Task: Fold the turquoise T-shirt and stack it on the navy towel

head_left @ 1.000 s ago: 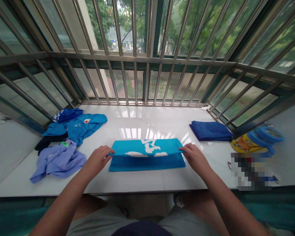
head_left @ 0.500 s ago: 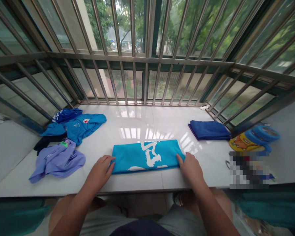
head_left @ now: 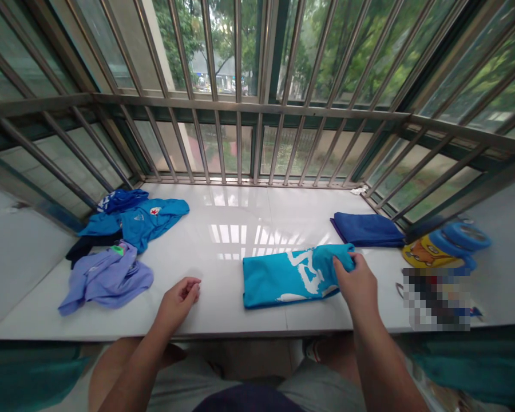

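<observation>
A turquoise folded shirt with white brush-style print lies on the white ledge in front of me. My right hand pinches its right end between thumb and fingers, and the cloth bunches up there. To the left of the shirt, apart from it, my left hand hovers low over the ledge. Its fingers are curled together with nothing in them. Beyond my right hand lies a folded dark blue garment.
Crumpled clothes lie at the left: a lilac garment, a blue shirt and darker pieces. A yellow and blue cup stands at the right beside a blurred-out item. Metal window bars close off the ledge's back.
The turquoise shirt has slid right, pulled by my right hand at its right end. My left hand has let go of the left end and its fingers have curled in.
</observation>
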A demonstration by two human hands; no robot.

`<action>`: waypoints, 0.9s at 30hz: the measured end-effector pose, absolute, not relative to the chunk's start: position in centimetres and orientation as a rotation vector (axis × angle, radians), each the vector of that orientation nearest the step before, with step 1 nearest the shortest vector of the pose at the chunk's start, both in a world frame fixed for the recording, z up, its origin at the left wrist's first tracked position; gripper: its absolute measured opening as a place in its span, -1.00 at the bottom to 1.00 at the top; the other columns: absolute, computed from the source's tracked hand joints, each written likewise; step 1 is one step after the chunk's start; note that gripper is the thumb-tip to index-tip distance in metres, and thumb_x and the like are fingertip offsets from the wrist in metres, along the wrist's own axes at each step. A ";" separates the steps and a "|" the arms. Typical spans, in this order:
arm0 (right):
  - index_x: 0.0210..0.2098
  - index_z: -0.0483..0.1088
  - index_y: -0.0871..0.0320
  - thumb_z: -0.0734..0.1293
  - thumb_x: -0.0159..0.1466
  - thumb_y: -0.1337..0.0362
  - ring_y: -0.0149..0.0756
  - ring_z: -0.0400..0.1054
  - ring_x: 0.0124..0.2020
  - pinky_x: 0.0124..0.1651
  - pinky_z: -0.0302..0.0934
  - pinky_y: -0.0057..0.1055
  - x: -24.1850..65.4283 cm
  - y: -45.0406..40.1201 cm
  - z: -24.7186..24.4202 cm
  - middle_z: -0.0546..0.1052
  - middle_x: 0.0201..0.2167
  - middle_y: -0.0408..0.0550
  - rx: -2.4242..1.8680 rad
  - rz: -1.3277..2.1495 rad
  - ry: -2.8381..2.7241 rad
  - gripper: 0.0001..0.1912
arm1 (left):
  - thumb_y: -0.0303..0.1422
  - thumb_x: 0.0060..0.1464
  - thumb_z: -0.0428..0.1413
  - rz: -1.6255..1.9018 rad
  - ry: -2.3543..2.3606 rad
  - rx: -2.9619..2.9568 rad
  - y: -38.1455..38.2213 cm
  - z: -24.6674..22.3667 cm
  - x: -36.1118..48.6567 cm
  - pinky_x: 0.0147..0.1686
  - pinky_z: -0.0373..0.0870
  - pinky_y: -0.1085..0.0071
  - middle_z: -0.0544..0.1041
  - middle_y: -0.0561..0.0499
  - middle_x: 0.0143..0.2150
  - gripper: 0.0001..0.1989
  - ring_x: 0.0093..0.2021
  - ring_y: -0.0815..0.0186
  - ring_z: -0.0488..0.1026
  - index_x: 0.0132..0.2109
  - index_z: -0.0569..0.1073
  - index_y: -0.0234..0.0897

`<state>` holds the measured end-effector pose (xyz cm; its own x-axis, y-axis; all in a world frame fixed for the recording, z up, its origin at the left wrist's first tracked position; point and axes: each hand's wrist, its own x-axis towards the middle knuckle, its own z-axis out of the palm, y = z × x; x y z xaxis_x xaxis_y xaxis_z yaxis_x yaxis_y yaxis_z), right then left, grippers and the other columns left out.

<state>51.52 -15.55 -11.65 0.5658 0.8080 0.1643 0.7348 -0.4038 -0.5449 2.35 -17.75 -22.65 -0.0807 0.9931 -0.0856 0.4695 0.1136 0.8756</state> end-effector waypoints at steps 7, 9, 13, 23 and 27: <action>0.12 0.49 0.06 0.40 0.27 0.35 0.14 0.30 0.38 0.44 0.13 0.12 36.2 -18.0 -16.8 0.43 0.39 0.14 -1.581 0.365 -2.214 -0.58 | -0.01 0.23 0.12 0.882 1.713 1.628 -18.2 -22.4 2.8 -0.31 0.50 0.36 0.63 0.05 -0.34 -0.67 -0.35 0.23 0.57 -0.14 0.61 -0.12; 0.21 0.46 0.06 0.45 0.27 0.34 0.22 0.21 0.45 0.47 0.05 0.26 33.6 -19.5 -19.6 0.35 0.45 0.15 -1.501 0.439 -2.387 -0.49 | -0.02 0.23 0.10 0.875 1.731 1.651 -18.3 -21.9 3.0 -0.30 0.51 0.35 0.63 0.05 -0.33 -0.67 -0.35 0.23 0.57 -0.15 0.61 -0.12; 0.42 0.29 0.03 0.47 0.35 0.16 0.20 0.02 0.56 0.52 -0.07 0.31 32.7 -22.3 -23.1 0.18 0.55 0.11 -1.385 0.396 -2.417 -0.31 | -0.03 0.24 0.07 0.865 1.744 1.679 -18.4 -21.6 3.2 -0.31 0.50 0.35 0.64 0.05 -0.34 -0.67 -0.36 0.23 0.56 -0.15 0.61 -0.12; 0.17 0.47 0.09 0.29 0.44 0.40 -0.11 0.56 0.15 0.20 0.44 -0.22 37.0 -25.9 -23.2 0.65 0.14 0.06 -1.134 0.135 -2.347 -0.66 | -0.02 0.27 0.08 0.898 1.738 1.759 -18.2 -22.7 2.9 -0.34 0.48 0.38 0.66 0.05 -0.32 -0.65 -0.37 0.24 0.57 -0.15 0.61 -0.15; 0.05 0.47 0.04 0.30 0.46 0.04 -0.07 0.62 -0.29 -0.28 0.42 -0.29 40.8 -22.9 -15.9 0.69 -0.26 -0.05 -1.665 0.441 -1.987 -0.71 | -0.03 0.28 0.08 0.890 1.740 1.771 -18.3 -22.7 2.9 -0.34 0.49 0.37 0.66 0.06 -0.33 -0.65 -0.39 0.25 0.57 -0.16 0.61 -0.15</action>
<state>40.76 -22.95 -15.87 -0.1214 0.9777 0.1711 0.8135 0.1968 -0.5472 2.93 -18.26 -22.70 -0.0299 0.9938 0.1067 0.6679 -0.0595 0.7418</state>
